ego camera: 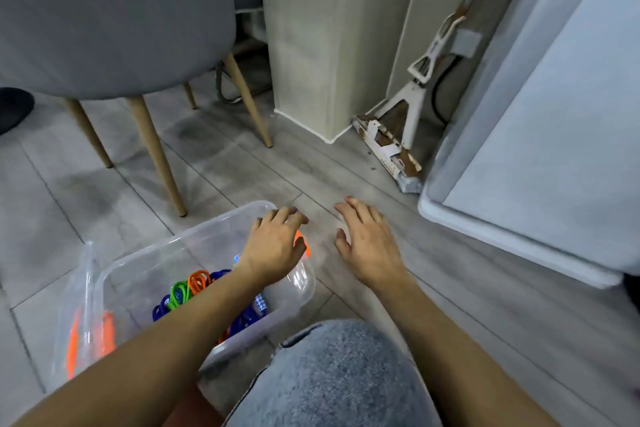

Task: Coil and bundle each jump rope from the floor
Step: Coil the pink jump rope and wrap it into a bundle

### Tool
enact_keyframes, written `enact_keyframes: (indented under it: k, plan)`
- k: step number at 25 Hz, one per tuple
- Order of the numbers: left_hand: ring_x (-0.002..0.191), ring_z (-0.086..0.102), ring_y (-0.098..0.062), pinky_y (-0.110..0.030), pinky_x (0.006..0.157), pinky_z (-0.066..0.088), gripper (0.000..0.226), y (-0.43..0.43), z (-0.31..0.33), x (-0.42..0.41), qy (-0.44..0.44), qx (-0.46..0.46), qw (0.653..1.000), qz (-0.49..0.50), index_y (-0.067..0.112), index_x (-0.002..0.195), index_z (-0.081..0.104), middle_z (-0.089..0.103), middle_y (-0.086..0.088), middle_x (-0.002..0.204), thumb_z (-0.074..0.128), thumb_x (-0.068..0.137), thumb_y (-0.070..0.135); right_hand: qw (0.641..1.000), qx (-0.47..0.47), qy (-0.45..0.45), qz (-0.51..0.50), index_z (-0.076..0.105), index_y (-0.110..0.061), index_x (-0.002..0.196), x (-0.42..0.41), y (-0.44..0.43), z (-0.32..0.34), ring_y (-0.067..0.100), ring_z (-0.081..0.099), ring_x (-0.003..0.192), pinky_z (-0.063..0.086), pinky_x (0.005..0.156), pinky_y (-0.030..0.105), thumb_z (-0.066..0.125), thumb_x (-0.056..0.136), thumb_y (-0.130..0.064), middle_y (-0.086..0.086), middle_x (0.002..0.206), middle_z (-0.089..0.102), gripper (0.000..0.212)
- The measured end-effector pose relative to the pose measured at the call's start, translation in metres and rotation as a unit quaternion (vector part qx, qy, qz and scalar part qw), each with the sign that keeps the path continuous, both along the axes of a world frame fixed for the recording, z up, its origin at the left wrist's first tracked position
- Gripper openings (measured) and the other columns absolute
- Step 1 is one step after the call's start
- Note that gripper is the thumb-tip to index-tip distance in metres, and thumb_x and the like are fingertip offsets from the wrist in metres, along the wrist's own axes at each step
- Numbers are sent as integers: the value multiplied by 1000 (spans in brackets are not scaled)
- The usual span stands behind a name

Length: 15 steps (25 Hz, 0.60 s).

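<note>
a: where are the jump ropes (188, 288)?

b: in the clear bin (214, 236), which sits on the grey floor (242, 166) just left of the person's bent knee (339, 367). they lie as small coiled bundles in green, orange and blue on the bin's bottom. part of the heap is hidden from this view.

a: and the left hand (273, 246)?

b: palm down over the bin's far right corner, fingers bent over the rim. an orange piece (302, 243) shows just under its thumb side. i cannot tell whether the grip is closed on it or only hangs above it, and the piece is too covered to say what it is.

a: the right hand (367, 246)?

b: palm down too, beside the left one but apart from it, out over bare floor to the right of the bin. the grip is wide, the fingers are spread and loose, and there is nothing in it.

a: anything else close by?

b: a clear plastic bag (83, 305) with orange things inside leans against the bin's left side. beyond the bin stands a grey chair (114, 17) on pale wooden legs. a white mop (398, 135) leans in the corner by the wall, and a white unit (554, 114) fills the right side.
</note>
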<state>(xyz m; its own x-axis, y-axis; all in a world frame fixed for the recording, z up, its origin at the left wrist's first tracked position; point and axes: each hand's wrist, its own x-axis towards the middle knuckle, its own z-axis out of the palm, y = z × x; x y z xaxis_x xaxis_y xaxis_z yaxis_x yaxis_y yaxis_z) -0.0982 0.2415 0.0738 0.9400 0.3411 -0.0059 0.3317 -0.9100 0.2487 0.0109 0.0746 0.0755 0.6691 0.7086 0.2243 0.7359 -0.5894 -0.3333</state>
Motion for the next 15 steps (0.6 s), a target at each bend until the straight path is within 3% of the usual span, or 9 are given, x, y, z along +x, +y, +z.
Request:
enact_keyframes:
  k: [8,15]
  plan:
    - [137,36,-26,-46,104,35,47,-85,134,48,-113,37,988,-99,31,138,48,38,3,151,54,92,37,992,3,-89,-84,51,-23,138,23,-94,115,21,46,130,41,106,40,61,87,-25,0,147,47,52]
    - [137,39,-25,-45,105,34,39,-184,198,85,-174,45,964,-198,29,130,54,43,3,148,54,91,32,978,14,-114,-174,49,-22,141,30,-218,166,25,44,137,36,111,40,58,92,-26,4,154,44,50]
